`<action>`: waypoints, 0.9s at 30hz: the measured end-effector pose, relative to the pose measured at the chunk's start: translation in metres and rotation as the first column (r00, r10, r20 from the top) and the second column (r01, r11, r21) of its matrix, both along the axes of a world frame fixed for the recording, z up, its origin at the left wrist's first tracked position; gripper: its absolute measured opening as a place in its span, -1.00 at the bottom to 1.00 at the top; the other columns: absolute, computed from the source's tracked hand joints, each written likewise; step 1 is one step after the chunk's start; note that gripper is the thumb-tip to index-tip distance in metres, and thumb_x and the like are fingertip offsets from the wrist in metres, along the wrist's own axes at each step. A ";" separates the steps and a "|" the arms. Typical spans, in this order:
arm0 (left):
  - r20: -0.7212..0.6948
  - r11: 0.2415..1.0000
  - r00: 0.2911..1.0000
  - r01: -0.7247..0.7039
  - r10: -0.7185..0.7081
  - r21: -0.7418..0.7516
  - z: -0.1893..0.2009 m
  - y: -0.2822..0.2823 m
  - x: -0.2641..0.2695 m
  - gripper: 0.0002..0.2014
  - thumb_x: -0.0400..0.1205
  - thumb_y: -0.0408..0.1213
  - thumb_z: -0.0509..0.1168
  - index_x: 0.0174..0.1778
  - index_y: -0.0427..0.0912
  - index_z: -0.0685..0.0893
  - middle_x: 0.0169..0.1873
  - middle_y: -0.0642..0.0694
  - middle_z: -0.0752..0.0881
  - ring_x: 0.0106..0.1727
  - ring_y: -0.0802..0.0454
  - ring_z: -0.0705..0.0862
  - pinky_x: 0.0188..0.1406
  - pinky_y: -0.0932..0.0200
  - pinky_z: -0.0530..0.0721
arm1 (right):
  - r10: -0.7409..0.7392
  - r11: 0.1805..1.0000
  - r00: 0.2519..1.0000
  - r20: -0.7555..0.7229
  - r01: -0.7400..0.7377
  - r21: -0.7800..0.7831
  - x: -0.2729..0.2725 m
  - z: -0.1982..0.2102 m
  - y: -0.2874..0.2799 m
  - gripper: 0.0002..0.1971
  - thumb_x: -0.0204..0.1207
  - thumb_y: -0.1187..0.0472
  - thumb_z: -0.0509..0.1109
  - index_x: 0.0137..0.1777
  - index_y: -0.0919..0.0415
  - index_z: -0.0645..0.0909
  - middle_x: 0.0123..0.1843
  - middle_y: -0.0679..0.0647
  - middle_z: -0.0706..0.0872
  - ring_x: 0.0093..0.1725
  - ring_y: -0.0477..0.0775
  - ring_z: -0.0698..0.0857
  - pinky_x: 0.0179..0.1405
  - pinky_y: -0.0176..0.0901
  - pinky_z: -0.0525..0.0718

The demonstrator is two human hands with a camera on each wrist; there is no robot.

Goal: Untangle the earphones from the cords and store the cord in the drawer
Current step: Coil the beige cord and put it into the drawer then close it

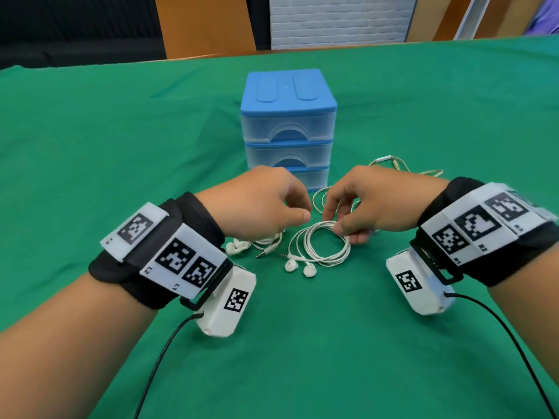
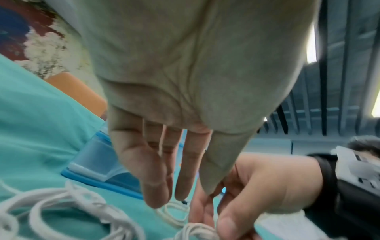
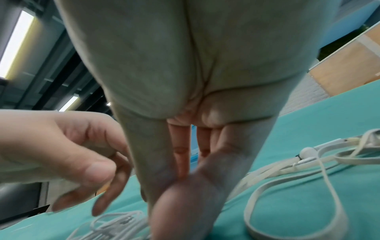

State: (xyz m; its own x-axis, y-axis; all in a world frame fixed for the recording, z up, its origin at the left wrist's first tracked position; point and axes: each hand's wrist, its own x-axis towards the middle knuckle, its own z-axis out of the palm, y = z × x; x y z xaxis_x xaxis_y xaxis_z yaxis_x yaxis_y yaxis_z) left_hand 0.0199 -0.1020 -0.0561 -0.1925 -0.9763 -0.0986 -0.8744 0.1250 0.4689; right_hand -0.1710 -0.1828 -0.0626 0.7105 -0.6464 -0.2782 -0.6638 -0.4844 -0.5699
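Green cloth covers the tabletop [image 1: 121, 140], on which a blue three-drawer unit [image 1: 289, 116] is set, all drawers closed. Just in front of it, a white coiled earphone cord [image 1: 320, 246] is pinched at its top by the thumb and fingers [image 1: 338, 211] of the right hand [image 1: 372, 204]. The left hand [image 1: 257, 204] is held just beside it, fingers loosely curled, nothing gripped. A second set of earphones [image 1: 239, 246] is seen beneath the left hand, and a flat beige cable [image 3: 287, 175] lies to the right

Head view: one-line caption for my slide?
Right hand pinches coiled earphones; left hand hovers before closed blue drawers.
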 end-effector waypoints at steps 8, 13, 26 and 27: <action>0.235 0.976 0.948 0.213 -0.215 0.036 -0.001 -0.002 -0.002 -0.74 0.73 -0.12 0.29 0.29 0.04 0.78 -0.61 0.58 0.52 -0.42 0.69 0.48 -0.42 0.62 0.37 | 0.043 0.994 0.995 -0.088 -0.051 -0.100 0.005 -0.002 -0.001 -0.85 0.48 0.39 0.50 -0.05 0.14 0.76 -0.28 0.15 0.85 -0.39 0.09 0.80 -0.37 -0.29 0.74; 0.253 0.968 0.935 0.249 -0.250 0.038 0.000 -0.003 -0.003 -0.76 0.72 -0.19 0.29 0.24 0.03 0.80 -0.60 0.69 0.46 -0.39 0.68 0.49 -0.41 0.64 0.36 | 0.052 0.994 0.993 -0.103 -0.062 -0.093 0.008 -0.002 -0.002 -0.82 0.49 0.44 0.45 -0.06 0.15 0.77 -0.31 0.15 0.84 -0.43 0.02 0.77 -0.36 -0.29 0.74; 0.177 0.982 0.976 0.150 -0.128 -0.115 0.025 -0.028 0.006 -0.80 0.71 -0.16 0.33 0.19 0.02 0.79 0.02 0.11 0.82 0.01 0.16 0.72 0.13 0.18 0.65 | -0.121 0.922 0.983 -0.137 0.060 -0.382 -0.013 0.028 -0.047 -0.79 0.42 0.22 0.61 0.04 0.01 0.79 -0.08 -0.05 0.82 -0.16 0.00 0.72 -0.13 -0.17 0.59; 0.194 0.984 0.970 0.163 -0.147 -0.069 0.026 -0.030 0.003 -0.80 0.71 -0.14 0.33 0.21 0.05 0.78 0.03 0.11 0.82 0.04 0.15 0.73 0.16 0.15 0.66 | -0.109 0.921 0.970 -0.217 0.017 -0.390 -0.013 0.026 -0.051 -0.74 0.41 0.20 0.63 0.09 0.01 0.77 -0.03 -0.05 0.81 -0.11 0.03 0.71 -0.09 -0.17 0.58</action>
State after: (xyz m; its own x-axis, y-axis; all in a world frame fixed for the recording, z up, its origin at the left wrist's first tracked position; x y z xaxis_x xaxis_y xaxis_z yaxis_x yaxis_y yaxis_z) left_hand 0.0232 -0.1318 -0.0303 -0.3277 -0.9424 -0.0668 -0.9126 0.2974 0.2805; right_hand -0.1839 -0.2334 -0.0368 0.6111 -0.7770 -0.1511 -0.7900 -0.5868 -0.1777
